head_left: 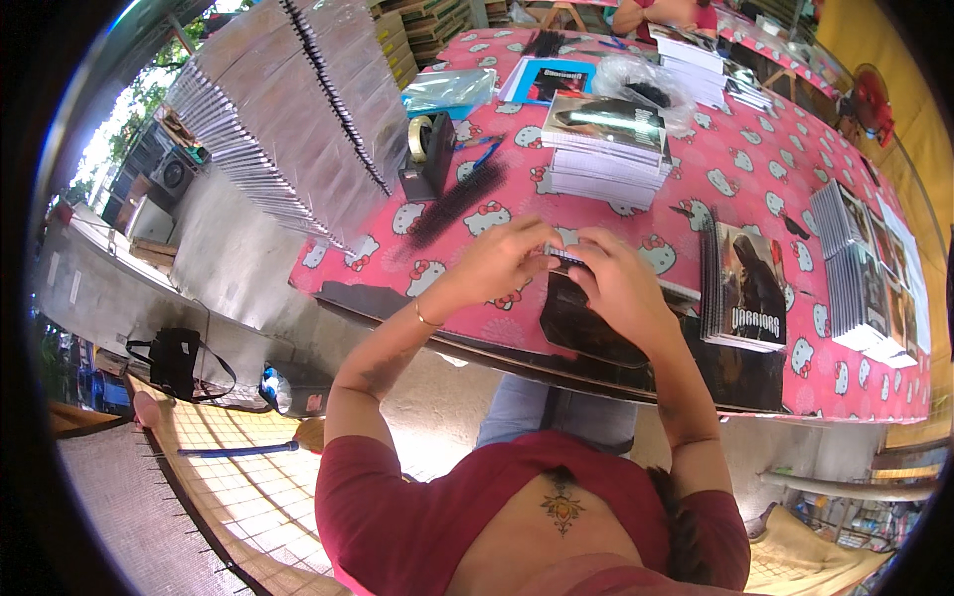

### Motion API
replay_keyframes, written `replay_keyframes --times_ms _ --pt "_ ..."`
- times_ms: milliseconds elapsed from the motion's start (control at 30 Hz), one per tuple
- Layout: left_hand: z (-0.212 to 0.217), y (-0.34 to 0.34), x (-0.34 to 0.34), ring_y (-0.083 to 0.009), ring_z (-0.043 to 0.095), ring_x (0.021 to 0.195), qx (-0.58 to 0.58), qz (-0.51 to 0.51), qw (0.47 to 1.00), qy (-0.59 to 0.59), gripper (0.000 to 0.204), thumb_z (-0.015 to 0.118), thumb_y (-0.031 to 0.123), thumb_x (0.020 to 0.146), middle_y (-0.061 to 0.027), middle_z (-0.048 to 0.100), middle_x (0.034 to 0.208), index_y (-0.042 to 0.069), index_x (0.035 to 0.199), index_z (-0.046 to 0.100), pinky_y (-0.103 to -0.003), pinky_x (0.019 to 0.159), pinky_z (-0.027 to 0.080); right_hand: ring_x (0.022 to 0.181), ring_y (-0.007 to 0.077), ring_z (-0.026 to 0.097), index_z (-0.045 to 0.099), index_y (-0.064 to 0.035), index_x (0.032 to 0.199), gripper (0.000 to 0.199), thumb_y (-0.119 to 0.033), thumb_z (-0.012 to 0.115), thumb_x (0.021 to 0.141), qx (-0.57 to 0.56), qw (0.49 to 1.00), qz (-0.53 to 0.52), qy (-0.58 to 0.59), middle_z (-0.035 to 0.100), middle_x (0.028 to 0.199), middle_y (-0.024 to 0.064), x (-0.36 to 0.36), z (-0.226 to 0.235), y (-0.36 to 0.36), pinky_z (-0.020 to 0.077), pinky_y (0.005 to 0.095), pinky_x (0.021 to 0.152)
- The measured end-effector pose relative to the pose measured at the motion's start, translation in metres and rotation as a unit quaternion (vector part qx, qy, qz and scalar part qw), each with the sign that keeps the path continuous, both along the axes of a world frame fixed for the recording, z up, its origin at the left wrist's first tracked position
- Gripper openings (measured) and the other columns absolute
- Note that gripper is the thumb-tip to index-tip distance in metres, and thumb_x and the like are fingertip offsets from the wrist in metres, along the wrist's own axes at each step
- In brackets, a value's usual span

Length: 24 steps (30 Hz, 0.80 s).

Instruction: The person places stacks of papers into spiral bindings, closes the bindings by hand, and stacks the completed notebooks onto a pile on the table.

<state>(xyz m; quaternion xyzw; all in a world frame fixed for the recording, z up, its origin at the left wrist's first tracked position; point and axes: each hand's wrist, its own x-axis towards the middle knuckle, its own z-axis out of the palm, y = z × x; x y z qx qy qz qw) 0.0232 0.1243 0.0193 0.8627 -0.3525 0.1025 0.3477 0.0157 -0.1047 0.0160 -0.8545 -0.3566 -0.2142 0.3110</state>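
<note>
At the near edge of the table, a dark-covered notebook (586, 326) lies under my hands, its bound edge away from me. My left hand (505, 260) pinches at that far edge with bent fingers. Beside it, my right hand (626, 290) curls over the same edge, its fingertips close to the left ones. Part of the binding and pages is hidden behind the fingers. Right of my right hand is a stack of spiral notebooks (747, 288) with dark picture covers. Beyond my left hand lies a bundle of black plastic binding coils (457, 207).
A black tape dispenser (425, 159) and a blue pen (487, 154) are beyond the coils. Tall stacks of spiral-bound notebooks (268, 139) rise at the left. More unbound-looking stacks (606, 174) and notebooks (860, 268) occupy the pink patterned table. A co-worker (676, 15) sits at the far side.
</note>
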Motion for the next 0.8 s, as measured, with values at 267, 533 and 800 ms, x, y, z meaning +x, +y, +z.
replay_keyframes --times_ms 267,533,800 --pt "0.008 -0.016 -0.001 -0.0334 0.063 0.079 0.02 0.008 1.0 -0.003 0.029 0.072 0.026 0.092 -0.0123 0.06 0.101 0.008 0.113 0.065 -0.043 0.068 0.05 0.079 0.0363 0.067 0.072 -0.0111 0.107 0.016 -0.018 0.062 0.097 -0.035 0.994 -0.083 0.066 0.07 0.092 0.0112 -0.019 -0.003 -0.025 0.051 0.0472 0.068" --pt "-0.027 -0.047 -0.011 -0.0398 0.043 0.135 0.175 0.168 0.947 -0.209 0.065 0.063 0.047 0.093 -0.0202 0.048 0.144 0.001 0.139 0.052 -0.066 0.103 0.032 0.079 0.0375 0.068 0.072 -0.0085 0.106 0.016 -0.017 0.062 0.097 -0.037 0.992 -0.085 0.083 0.071 0.092 0.0135 -0.009 -0.001 -0.026 0.052 0.0466 0.067" --pt "-0.034 -0.056 -0.017 -0.0489 0.024 0.151 0.225 0.254 0.913 -0.227 0.097 0.055 0.061 0.092 -0.0339 0.028 0.16 -0.01 0.152 0.032 -0.072 0.115 0.014 0.075 0.0351 0.069 0.071 -0.0114 0.109 0.019 -0.018 0.064 0.093 -0.044 0.996 -0.059 0.053 0.071 0.089 0.0119 -0.011 -0.004 -0.03 0.0528 0.0471 0.066"
